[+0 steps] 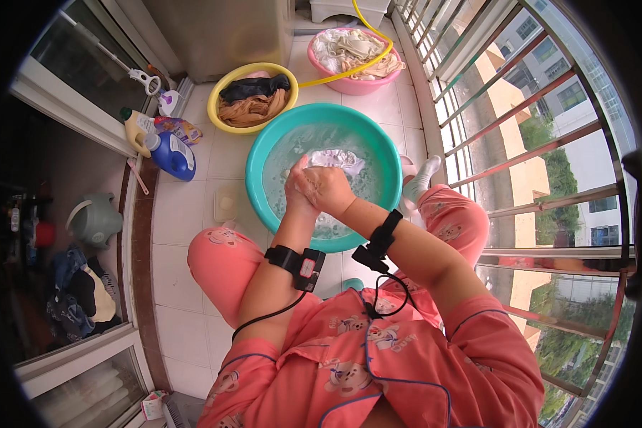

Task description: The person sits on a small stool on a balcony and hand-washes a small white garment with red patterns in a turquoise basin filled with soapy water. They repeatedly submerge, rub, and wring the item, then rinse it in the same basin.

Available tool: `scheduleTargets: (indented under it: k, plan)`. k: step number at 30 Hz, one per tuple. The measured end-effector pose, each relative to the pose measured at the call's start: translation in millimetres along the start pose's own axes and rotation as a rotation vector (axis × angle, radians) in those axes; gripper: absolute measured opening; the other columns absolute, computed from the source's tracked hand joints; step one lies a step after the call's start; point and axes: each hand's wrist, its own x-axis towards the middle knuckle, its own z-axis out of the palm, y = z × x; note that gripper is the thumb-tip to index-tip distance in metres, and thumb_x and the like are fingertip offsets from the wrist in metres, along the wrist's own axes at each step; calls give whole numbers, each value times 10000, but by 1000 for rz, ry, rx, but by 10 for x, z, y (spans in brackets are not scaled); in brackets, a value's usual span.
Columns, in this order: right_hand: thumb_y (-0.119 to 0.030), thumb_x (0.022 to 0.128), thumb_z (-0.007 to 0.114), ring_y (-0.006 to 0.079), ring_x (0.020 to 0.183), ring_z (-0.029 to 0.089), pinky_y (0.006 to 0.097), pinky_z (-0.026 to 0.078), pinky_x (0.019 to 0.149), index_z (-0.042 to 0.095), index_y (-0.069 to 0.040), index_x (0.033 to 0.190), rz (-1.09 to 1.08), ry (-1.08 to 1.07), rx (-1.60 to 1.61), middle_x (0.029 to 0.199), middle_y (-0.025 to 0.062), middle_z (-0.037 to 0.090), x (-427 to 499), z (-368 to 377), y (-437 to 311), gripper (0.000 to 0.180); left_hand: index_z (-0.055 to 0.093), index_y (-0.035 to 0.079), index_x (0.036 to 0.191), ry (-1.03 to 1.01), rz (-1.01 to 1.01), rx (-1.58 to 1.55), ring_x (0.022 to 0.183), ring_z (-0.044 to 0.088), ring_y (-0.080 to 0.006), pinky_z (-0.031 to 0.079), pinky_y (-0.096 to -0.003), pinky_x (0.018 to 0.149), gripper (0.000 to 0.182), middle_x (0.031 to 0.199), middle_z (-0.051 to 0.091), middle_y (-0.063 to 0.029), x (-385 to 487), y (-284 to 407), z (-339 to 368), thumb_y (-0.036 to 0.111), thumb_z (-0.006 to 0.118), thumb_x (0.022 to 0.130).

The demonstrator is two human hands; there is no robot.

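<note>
A turquoise plastic basin [255, 176] of cloudy, sudsy water sits between my knees. Over its middle my left hand [298, 184] and my right hand [330, 187] are pressed together, wet and foamy. The right hand's fingers are curled against the left palm; what may be between them is hidden. Just beyond my hands lies a wet white cloth [339, 159] with a faint pattern, partly in the water. Whether either hand grips this cloth is not visible.
A yellow basin [212, 101] of dark and brown clothes and a pink basin [353, 85] of pale laundry stand beyond. A yellow hose [342, 76] crosses between them. Detergent bottles [174, 155] and a soap dish [224, 214] are left; a barred window [535, 139] is right.
</note>
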Motion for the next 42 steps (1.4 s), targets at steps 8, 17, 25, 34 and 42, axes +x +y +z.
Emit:
scheduleTargets:
  k: [8, 17, 25, 34, 42]
  plan:
    - [-344, 925, 491, 383, 619, 575, 440, 466, 566, 600, -40, 669, -64, 81, 35, 639, 177, 586, 26, -77, -80, 412, 569, 83, 921, -95, -85, -21, 703, 595, -199, 476, -350, 642, 394, 822, 599, -48, -109, 50, 155, 467, 476, 915]
    - [-315, 914, 508, 383, 598, 568, 454, 464, 559, 595, -64, 637, -33, -18, 119, 628, 174, 584, 7, -87, -32, 383, 536, 80, 1127, -129, -36, -68, 884, 613, -215, 501, -369, 735, 390, 962, 623, -76, -5, -53, 65, 409, 478, 925]
    - [-400, 940, 421, 393, 690, 588, 473, 464, 612, 624, -65, 696, 23, 57, -17, 710, 203, 601, -7, -51, 20, 462, 562, 103, 1017, -147, -110, -144, 813, 616, -247, 501, -399, 753, 396, 923, 620, -79, 21, 5, -100, 469, 451, 916]
    - [-391, 930, 453, 396, 636, 575, 454, 467, 597, 602, -54, 645, 112, 110, -30, 660, 182, 597, -30, -91, -66, 466, 566, 131, 1124, -132, -12, -46, 977, 603, -246, 486, -397, 817, 360, 1053, 623, -64, -5, -59, -25, 408, 446, 929]
    - [-408, 940, 411, 375, 643, 593, 442, 480, 591, 615, -61, 684, 197, 75, 43, 670, 177, 605, -80, -89, -134, 477, 541, 83, 1118, 29, -70, 107, 883, 610, -203, 487, -347, 730, 395, 962, 613, -73, -192, 15, 212, 414, 520, 904]
